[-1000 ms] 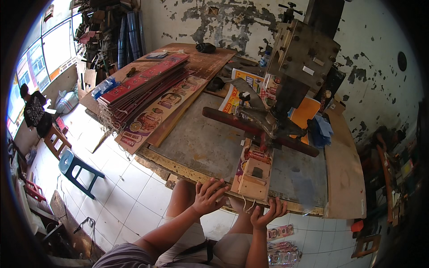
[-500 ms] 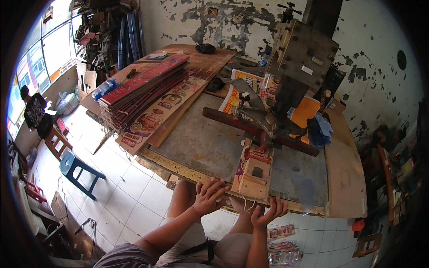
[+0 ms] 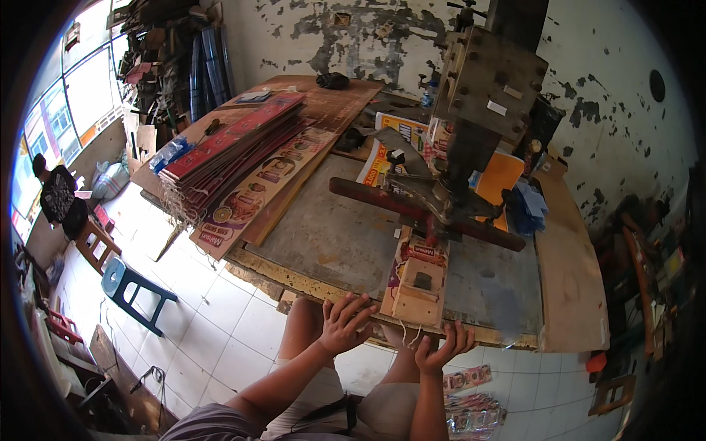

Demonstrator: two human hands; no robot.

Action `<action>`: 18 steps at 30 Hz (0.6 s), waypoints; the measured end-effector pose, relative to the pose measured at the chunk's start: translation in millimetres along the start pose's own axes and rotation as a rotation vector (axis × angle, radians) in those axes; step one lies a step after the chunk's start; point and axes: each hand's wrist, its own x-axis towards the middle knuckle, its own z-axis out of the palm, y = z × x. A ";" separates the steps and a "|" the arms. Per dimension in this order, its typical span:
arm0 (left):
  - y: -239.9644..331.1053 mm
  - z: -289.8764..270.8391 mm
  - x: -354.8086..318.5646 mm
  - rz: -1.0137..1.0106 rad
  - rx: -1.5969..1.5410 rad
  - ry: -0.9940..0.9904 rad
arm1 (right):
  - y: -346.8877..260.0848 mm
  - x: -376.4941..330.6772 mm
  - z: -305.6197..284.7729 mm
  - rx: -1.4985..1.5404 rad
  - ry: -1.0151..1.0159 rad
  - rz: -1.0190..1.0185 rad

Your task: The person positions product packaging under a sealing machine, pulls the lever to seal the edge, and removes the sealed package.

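My left hand point(image 3: 346, 324) rests at the front edge of the press table point(image 3: 316, 246), fingers spread over it. On the other side of a wooden block point(image 3: 416, 298), my right hand point(image 3: 446, 348) touches the same edge with its fingers apart. Neither hand holds anything. The light wooden block, with a small dark pad on top and a white string hanging at its near end, lies on a printed strip point(image 3: 413, 250). The far end of that strip runs beneath the red crossbar point(image 3: 379, 199) of a heavy press point(image 3: 491, 81). The block's underside is hidden.
Left on the table is a stack of red printed strips point(image 3: 235, 140) beside a long printed board point(image 3: 268, 184). A blue stool point(image 3: 136, 290) stands on the tiled floor. Printed pieces point(image 3: 471, 415) lie on the floor at right. A person point(image 3: 59, 195) is near the window.
My view has shifted slightly. Both hands stay at the table edge, and the wooden block and printed strip keep their places.
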 end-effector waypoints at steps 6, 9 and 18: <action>-1.9 3.8 -4.5 -0.015 -0.003 0.000 | -0.2 2.4 -0.3 0.012 0.014 -0.008; -2.0 3.5 -5.7 -0.019 0.002 -0.005 | -2.5 5.0 -1.1 0.012 0.013 -0.010; 0.2 -0.7 0.5 0.005 0.008 0.000 | -1.3 3.7 -0.3 0.009 0.008 -0.011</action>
